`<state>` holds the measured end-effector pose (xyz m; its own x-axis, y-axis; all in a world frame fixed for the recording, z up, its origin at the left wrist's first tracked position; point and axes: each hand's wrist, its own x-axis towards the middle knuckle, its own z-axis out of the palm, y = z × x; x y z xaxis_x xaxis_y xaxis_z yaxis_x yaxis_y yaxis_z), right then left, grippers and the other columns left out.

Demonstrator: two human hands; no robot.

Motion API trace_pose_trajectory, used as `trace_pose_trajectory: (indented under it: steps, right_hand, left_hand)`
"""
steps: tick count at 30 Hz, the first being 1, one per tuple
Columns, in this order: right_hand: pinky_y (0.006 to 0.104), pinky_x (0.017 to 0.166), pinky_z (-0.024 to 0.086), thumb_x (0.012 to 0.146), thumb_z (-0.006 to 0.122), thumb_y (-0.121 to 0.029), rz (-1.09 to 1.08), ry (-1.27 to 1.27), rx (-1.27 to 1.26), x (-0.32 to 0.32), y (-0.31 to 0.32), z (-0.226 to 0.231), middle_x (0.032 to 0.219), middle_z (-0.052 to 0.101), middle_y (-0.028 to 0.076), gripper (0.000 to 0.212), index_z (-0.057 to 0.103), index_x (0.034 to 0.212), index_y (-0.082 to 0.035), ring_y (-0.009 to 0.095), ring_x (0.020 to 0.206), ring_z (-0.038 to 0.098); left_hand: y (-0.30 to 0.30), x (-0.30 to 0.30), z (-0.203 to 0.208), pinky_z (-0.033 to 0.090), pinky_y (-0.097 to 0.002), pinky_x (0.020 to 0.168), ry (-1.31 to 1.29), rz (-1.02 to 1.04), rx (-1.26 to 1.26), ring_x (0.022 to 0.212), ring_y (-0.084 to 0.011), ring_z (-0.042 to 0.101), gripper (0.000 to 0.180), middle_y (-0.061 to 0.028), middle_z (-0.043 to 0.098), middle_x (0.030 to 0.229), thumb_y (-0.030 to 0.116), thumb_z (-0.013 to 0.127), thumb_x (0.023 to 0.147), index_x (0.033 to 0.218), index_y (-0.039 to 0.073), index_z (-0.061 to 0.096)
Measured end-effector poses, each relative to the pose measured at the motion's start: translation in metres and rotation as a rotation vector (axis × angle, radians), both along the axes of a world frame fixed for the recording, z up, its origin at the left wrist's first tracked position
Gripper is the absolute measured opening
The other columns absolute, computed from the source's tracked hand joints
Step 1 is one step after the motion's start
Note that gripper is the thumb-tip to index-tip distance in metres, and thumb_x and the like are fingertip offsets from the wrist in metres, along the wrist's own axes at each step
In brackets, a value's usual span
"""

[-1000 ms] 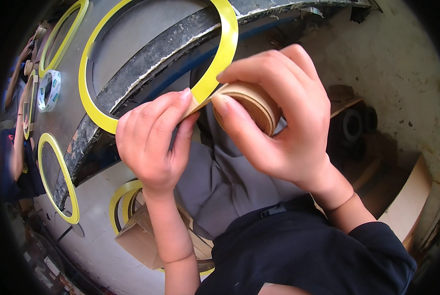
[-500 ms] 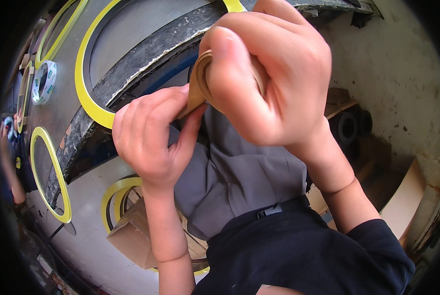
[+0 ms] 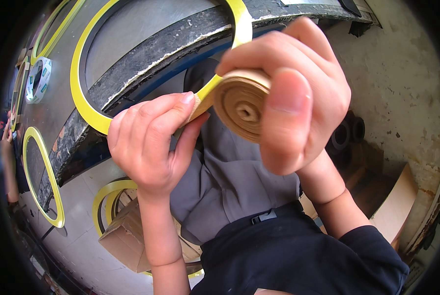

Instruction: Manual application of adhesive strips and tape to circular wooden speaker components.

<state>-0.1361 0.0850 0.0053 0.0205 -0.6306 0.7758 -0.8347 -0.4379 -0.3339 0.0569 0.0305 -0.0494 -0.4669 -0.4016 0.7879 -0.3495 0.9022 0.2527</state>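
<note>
A large yellow ring (image 3: 77, 73) stands partly over the table edge. My left hand (image 3: 146, 142) is closed around its near rim, thumb and fingers pinching there with a brown tape strip (image 3: 202, 105). That strip runs to a coiled roll of brown tape (image 3: 239, 110), whose wound end faces me just right of the ring. Curled around the far side of the roll, my right hand (image 3: 303, 93) grips it, its thumb near the coil's face. The part of the ring inside my left hand is hidden.
The dark table (image 3: 175, 49) has a chipped edge. On it are a white tape roll (image 3: 38, 81) and more yellow rings (image 3: 28, 162) at the left. Below lies a cardboard box (image 3: 129, 236) beside other rings. A stained wall (image 3: 397, 88) rises right; another person's arm shows far left.
My right hand has moved right and slightly down and turned, so the roll's coiled face now shows. The strip between the hands is in plainer view. My left hand keeps its pinch.
</note>
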Motion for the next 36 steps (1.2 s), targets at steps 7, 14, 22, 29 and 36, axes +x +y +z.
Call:
trace_pose_trajectory:
  steps: [7,14,22,29,36]
  right_hand:
    - [0.0387,0.054,0.049,0.090,0.058,-0.026,0.244,0.107,0.119,-0.013,-0.037,0.023,0.064,0.065,0.012,0.029,0.066,0.076,-0.002,0.026,0.055,0.058]
    - [0.0417,0.054,0.053,0.089,0.066,-0.022,0.331,0.256,0.152,-0.015,-0.042,0.024,0.061,0.063,0.015,0.023,0.064,0.079,-0.002,0.031,0.052,0.063]
    - [0.0407,0.055,0.053,0.090,0.065,-0.020,0.146,0.449,0.126,0.002,-0.047,0.019,0.059,0.061,0.015,0.022,0.063,0.079,-0.002,0.031,0.051,0.062]
    - [0.0396,0.054,0.050,0.084,0.057,-0.030,-0.012,0.198,0.518,0.025,-0.069,0.013,0.062,0.065,0.012,0.033,0.069,0.064,-0.006,0.030,0.059,0.062]
    - [0.0435,0.068,0.056,0.089,0.049,-0.035,-0.009,0.233,0.658,0.024,-0.082,0.020,0.073,0.072,0.016,0.043,0.076,0.074,-0.005,0.032,0.073,0.071]
  left_hand:
    - [0.005,-0.001,0.002,0.047,-0.0342,0.075,0.005,0.051,0.018,0.075,-0.0211,0.068,0.043,-0.0012,0.074,0.092,0.013,0.088,0.075,0.107,0.011,0.061]
    - [0.008,0.002,-0.009,0.046,-0.0337,0.074,0.075,0.025,0.089,0.074,-0.0219,0.069,0.055,-0.0041,0.074,0.093,0.015,0.089,0.077,0.115,0.010,0.050]
    - [0.006,-0.001,0.000,0.044,-0.0327,0.077,-0.003,0.033,0.020,0.076,-0.0205,0.068,0.049,-0.0032,0.074,0.094,0.013,0.089,0.076,0.109,0.012,0.054]
    - [0.005,0.002,-0.007,0.043,-0.0325,0.077,0.040,0.021,0.012,0.078,-0.0207,0.068,0.052,-0.0036,0.074,0.094,0.016,0.092,0.074,0.109,0.013,0.054]
    - [0.018,0.009,-0.009,0.045,-0.0353,0.081,-0.035,0.175,-0.148,0.091,-0.0256,0.063,0.054,-0.0056,0.070,0.103,0.028,0.091,0.077,0.112,0.013,0.052]
